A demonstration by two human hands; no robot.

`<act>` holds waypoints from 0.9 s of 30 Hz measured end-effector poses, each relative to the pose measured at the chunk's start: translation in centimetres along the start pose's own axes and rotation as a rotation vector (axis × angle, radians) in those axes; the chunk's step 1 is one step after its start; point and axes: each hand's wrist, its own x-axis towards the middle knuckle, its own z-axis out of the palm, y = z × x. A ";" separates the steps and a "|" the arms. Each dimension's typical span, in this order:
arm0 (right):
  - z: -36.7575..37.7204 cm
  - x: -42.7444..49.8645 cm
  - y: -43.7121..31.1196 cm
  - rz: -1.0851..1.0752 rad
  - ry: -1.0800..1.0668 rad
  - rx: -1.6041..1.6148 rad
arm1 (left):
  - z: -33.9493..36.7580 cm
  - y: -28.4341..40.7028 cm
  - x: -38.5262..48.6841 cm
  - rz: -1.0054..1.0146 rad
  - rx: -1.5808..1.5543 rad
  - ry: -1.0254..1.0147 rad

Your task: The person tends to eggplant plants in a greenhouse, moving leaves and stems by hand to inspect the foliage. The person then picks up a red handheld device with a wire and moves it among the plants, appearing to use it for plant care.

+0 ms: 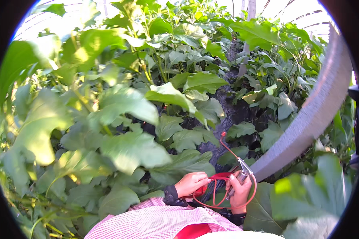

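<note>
At the lower middle, my left hand [192, 183] pinches one end of a red strap [220, 176] between thumb and fingers. My right hand [240, 191], close beside it, is closed around a metal handheld tool [241, 177] with a pointed, forked silver tip. A thin orange-red tube [254, 191] loops below both hands, and a length of it rises from the tool to a small red end piece [223, 133]. Something red and rounded [201, 190] hangs beneath my left hand, partly hidden by it. Dark cuffs cover both wrists.
Broad-leaved green plants [131, 149] crowd the left and front, some leaves very near. A thick pale post [305, 119] slants up at the right. Dark plastic sheeting [227, 110] shows between rows. A thinner upright pole [246, 44] stands farther back, beneath greenhouse ribs.
</note>
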 end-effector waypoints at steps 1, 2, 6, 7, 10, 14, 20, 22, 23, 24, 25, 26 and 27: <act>-0.2 2.6 0.5 0.004 0.029 0.023 | -0.5 -1.5 2.6 0.020 -0.030 -0.016; -0.3 5.3 0.8 0.003 0.051 0.011 | -1.1 -2.9 5.4 0.036 -0.062 -0.042; 0.9 17.2 0.4 -0.043 0.097 -0.083 | -4.7 -7.4 17.6 0.072 -0.222 -0.196; 1.6 20.5 0.2 -0.067 0.165 -0.097 | -6.1 -8.3 20.9 0.098 -0.240 -0.237; 2.9 29.6 -0.6 -0.161 0.281 -0.113 | -9.3 -9.6 29.6 0.132 -0.381 -0.277; 4.8 40.8 0.6 -0.093 0.431 -0.142 | -15.6 -11.6 38.4 0.205 -0.161 -0.172; 6.4 58.5 4.1 -0.148 0.225 -0.272 | -21.8 -14.9 51.4 0.041 -0.140 0.054; 6.0 65.0 4.9 -0.057 0.135 -0.289 | -23.3 -16.8 57.0 0.104 -0.070 0.084; 5.8 68.7 5.3 -0.028 0.087 -0.280 | -24.1 -17.8 60.1 0.087 -0.015 0.068; 5.7 71.9 5.8 0.016 0.054 -0.168 | -24.7 -19.0 62.8 0.049 -0.070 0.071; 5.5 74.8 5.8 0.036 -0.005 -0.060 | -25.0 -19.9 65.0 0.031 -0.102 0.108; 5.0 78.9 5.8 0.013 -0.026 -0.125 | -25.8 -21.4 68.1 0.037 0.032 0.123; 4.9 82.4 5.7 -0.028 0.014 -0.056 | -26.3 -22.5 70.4 -0.067 -0.015 0.125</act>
